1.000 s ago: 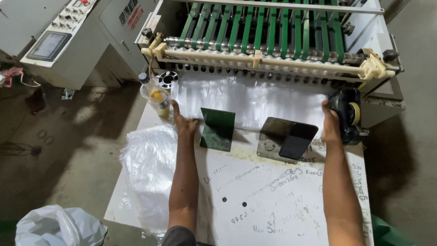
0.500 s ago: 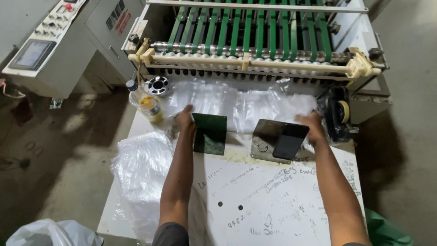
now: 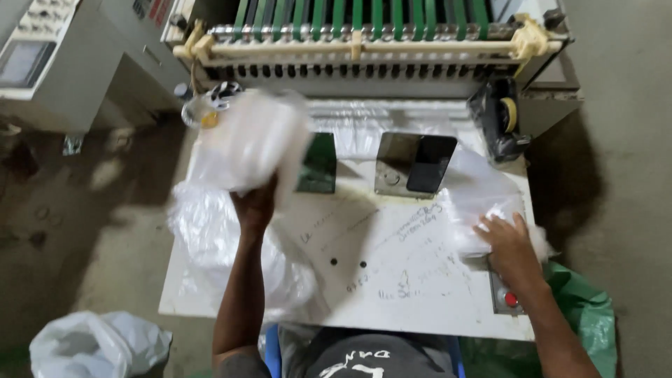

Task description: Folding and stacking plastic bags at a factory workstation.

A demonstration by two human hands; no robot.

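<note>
My left hand grips a bunch of clear plastic bags and holds it raised above the left side of the white table; the bundle is blurred by motion. My right hand rests on the other end of the clear plastic at the table's right edge, fingers closed into the film. Between my hands stand a dark green plate and a metal plate with a black block. More clear plastic sheet lies under the machine's outlet.
A bag-making machine with green belts fills the far side. A pile of clear bags hangs off the table's left edge. A red button sits near my right wrist. A control cabinet stands left; a white sack lies on the floor.
Both hands pulled back from the machine outlet with the plastic; the left hand lifted its end up and the right drew its end to the table's right edge.
</note>
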